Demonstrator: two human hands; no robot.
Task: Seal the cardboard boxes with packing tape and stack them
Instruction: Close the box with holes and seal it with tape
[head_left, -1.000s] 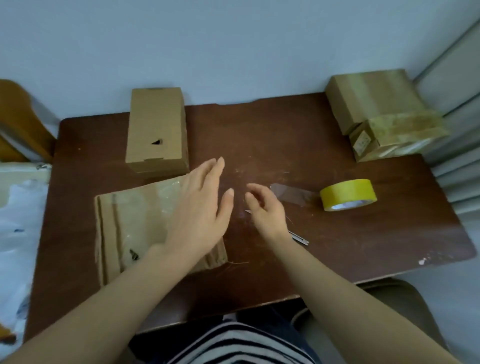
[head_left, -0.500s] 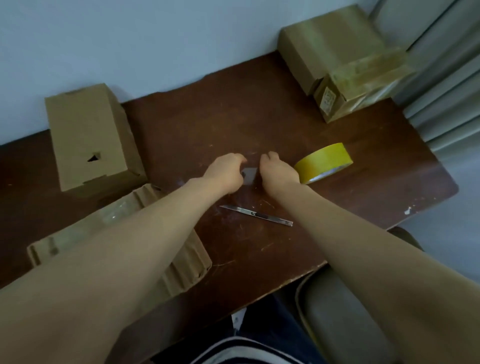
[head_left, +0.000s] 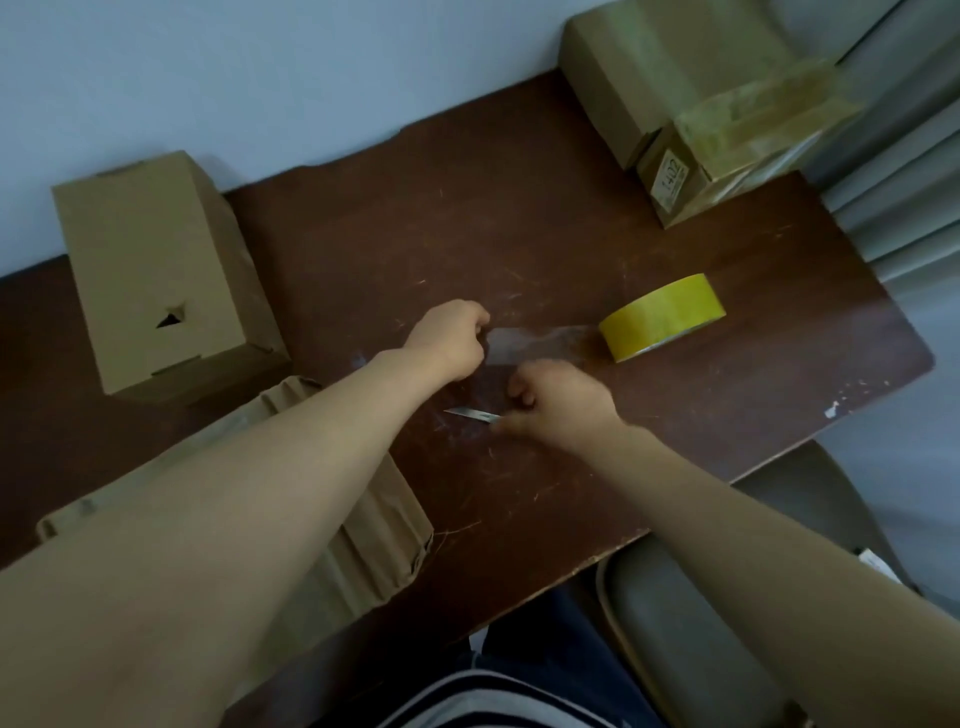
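1. Tape (head_left: 662, 317), a yellow roll, lies flat on the table (head_left: 519, 208), just beyond the right hand (head_left: 561, 402) and off to its right.
2. A clear strip (head_left: 535, 340) runs from the tape leftward, low over the wood, to the left hand (head_left: 452, 338). It passes just beyond the right hand's knuckles.
3. The left hand is curled into a loose fist, and its fingers pinch the strip's free end.
4. The right hand is curled as well, wrapped round a cutter (head_left: 472, 414). The thin metal blade pokes out to the left of the fist, close to the tabletop and on the near side of the left hand.
5. A tall box (head_left: 150, 275) stands to the left of the left hand, well apart from it. It has a small triangular hole in the face I can see.
6. A flat box (head_left: 363, 519) lies under the left forearm, nearer the person than either hand.
7. Well beyond the right hand, at the table's far right corner, a plain box (head_left: 675, 78) and a labelled box (head_left: 737, 150) touch each other. The labelled one is glossy with tape; I cannot tell whether it rests on the other or beside it.
8. A grey chair (head_left: 701, 623) shows below the right forearm, past the table's near edge, and a striped shirt (head_left: 493, 701) beside it.
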